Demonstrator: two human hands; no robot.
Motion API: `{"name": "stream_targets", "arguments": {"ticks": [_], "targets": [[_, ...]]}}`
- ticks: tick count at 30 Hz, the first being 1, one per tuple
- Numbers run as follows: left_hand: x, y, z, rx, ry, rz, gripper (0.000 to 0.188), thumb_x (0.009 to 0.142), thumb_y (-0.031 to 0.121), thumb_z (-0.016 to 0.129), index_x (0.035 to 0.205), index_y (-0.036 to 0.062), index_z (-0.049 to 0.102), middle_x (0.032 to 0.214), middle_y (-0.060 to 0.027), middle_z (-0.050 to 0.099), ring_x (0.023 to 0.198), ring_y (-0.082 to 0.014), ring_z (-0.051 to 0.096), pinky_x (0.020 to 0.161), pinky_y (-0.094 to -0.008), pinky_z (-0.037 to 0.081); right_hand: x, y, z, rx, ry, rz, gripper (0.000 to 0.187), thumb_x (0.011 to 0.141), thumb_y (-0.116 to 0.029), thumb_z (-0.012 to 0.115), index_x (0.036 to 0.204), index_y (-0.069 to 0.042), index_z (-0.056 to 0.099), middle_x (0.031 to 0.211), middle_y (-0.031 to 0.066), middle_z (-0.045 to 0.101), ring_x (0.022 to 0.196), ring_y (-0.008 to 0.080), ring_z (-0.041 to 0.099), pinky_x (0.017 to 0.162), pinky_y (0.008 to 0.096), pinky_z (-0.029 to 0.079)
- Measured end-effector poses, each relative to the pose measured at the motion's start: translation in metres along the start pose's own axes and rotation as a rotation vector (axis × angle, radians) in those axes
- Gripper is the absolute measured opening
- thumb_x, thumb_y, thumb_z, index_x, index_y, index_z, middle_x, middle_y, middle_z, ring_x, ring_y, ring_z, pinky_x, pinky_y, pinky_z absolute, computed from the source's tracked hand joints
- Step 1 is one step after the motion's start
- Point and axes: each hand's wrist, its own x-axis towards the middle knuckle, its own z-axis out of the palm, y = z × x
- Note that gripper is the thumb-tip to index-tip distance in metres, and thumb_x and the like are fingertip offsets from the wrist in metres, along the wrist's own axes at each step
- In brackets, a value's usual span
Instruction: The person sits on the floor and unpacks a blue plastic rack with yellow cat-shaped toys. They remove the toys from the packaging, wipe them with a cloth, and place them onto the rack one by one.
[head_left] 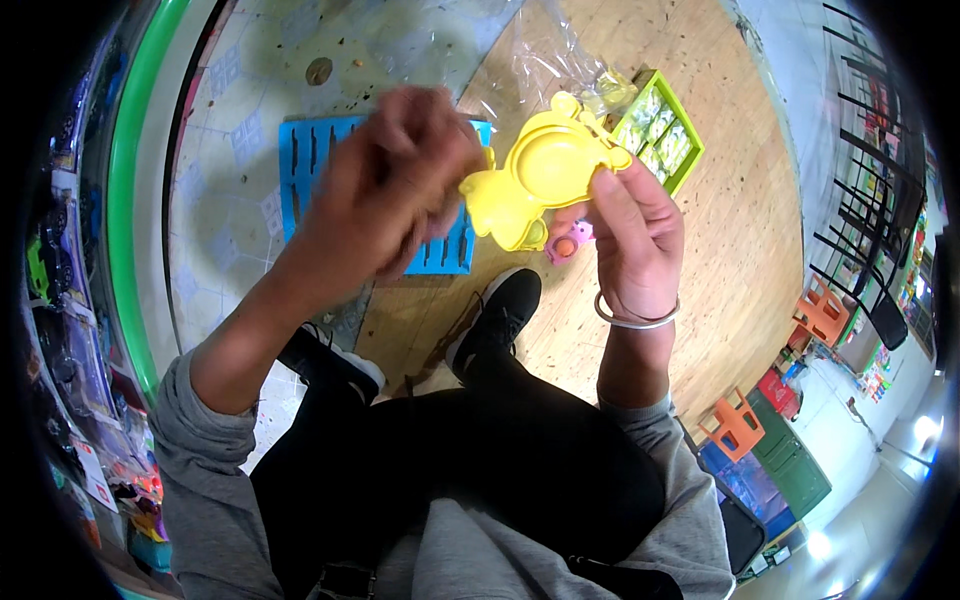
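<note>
A yellow plastic case (556, 163), open and shaped like a small animal with rounded ears and a round hollow, is held up over the floor. My right hand (640, 225) grips its right end between thumb and fingers. My left hand (400, 175) is raised at the case's left end, its fingers curled but smeared by motion; whether it holds anything or touches the case, I cannot tell. Below the case, near my right fingers, shows a small pink toy (567, 243) with an orange round middle, partly covered.
A blue slotted mat (442, 255) lies beneath my left hand. Clear plastic wrapping (540, 50) and a green tray (685, 175) of small packets lie farther off on the wooden board (730, 250). Packed shelves (80, 300) line the left; orange stools (735, 425) stand at right.
</note>
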Motion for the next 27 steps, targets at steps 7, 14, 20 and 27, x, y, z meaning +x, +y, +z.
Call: {"name": "stream_targets", "arguments": {"ticks": [7,14,20,27], "targets": [[0.003,0.011,0.006,0.721,-0.063,0.591,0.037,0.087,0.020,0.058,0.122,0.0064,0.055,0.110,-0.0125,0.053,0.092,-0.0253,0.058,0.074,-0.0320,0.051,0.002,0.000,0.019,-0.120,0.039,-0.132,0.031,0.097,-0.019,0.049,0.118,0.004,0.056,0.081,0.0095,0.067,0.070,0.0132,0.064,0.064,0.0244,0.051],[0.016,0.002,0.014,0.733,-0.007,0.706,0.044,0.077,0.013,0.065,0.120,0.0086,0.058,0.096,-0.0089,0.052,0.081,-0.0208,0.056,0.063,-0.0300,0.046,0.003,0.003,0.022,0.051,0.066,-0.104,0.036,0.099,-0.028,0.045,0.110,0.002,0.062,0.091,0.0057,0.065,0.075,0.0106,0.062,0.066,0.0230,0.050],[0.016,0.012,0.016,0.830,-0.088,0.813,0.043,0.069,0.018,0.069,0.111,0.0116,0.064,0.087,-0.0055,0.047,0.073,-0.0194,0.049,0.059,-0.0313,0.042,0.002,-0.001,0.032,0.225,0.120,0.050,0.035,0.099,-0.029,0.044,0.099,-0.001,0.065,0.087,0.0037,0.066,0.075,0.0080,0.059,0.067,0.0209,0.046],[0.013,0.013,-0.014,0.827,-0.079,0.883,0.020,0.076,0.018,0.068,0.096,0.0163,0.066,0.083,-0.0039,0.049,0.069,-0.0149,0.053,0.056,-0.0297,0.044,0.007,-0.010,0.012,0.237,0.005,0.027,0.030,0.098,-0.024,0.048,0.101,0.000,0.065,0.090,0.0084,0.067,0.072,0.0124,0.063,0.066,0.0218,0.050]]}}
